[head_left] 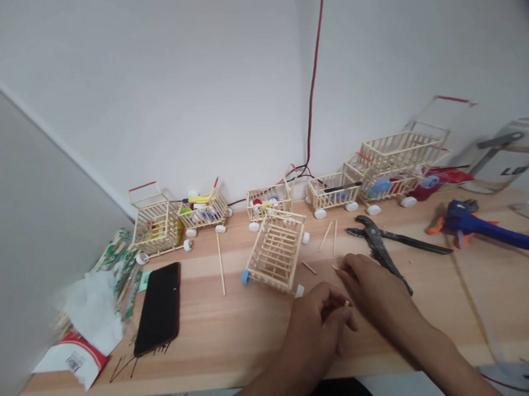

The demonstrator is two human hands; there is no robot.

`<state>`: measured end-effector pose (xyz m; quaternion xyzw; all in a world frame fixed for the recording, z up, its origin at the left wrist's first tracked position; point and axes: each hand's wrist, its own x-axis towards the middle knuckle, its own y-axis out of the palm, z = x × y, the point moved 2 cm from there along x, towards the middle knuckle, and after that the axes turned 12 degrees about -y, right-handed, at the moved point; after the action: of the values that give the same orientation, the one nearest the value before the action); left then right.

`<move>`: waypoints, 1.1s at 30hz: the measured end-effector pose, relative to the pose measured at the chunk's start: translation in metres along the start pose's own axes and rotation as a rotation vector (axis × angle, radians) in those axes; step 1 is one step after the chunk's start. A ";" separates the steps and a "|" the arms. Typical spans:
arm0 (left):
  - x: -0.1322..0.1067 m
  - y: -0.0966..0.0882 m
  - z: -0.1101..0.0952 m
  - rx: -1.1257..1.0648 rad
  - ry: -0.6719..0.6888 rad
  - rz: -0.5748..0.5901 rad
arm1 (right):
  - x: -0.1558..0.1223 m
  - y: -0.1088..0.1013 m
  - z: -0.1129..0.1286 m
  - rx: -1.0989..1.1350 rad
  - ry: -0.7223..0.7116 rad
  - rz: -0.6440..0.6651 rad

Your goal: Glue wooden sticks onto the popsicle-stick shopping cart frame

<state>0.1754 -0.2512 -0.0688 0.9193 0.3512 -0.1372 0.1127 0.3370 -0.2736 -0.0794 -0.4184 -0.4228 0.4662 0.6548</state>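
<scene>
The desk shows pale pinkish-tan wood with soft streaked grain, and the stick cart near its middle is straw-coloured with a blue bottle-cap wheel. Toward the right edge lie black pliers and a cobalt-blue glue gun with orange trim, while a red-and-black cable runs up the white wall.
</scene>
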 end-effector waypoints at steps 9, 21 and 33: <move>-0.010 -0.006 -0.010 0.021 0.031 0.047 | 0.002 -0.003 0.000 -0.001 -0.016 0.006; -0.006 -0.013 -0.004 0.066 -0.054 0.046 | -0.035 -0.080 -0.118 -0.169 0.184 -0.287; -0.004 -0.011 0.003 0.115 -0.088 0.051 | -0.031 -0.114 -0.182 -0.590 0.367 -0.115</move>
<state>0.1647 -0.2470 -0.0716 0.9260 0.3141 -0.1944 0.0784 0.5321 -0.3557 -0.0301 -0.6419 -0.4373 0.2036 0.5961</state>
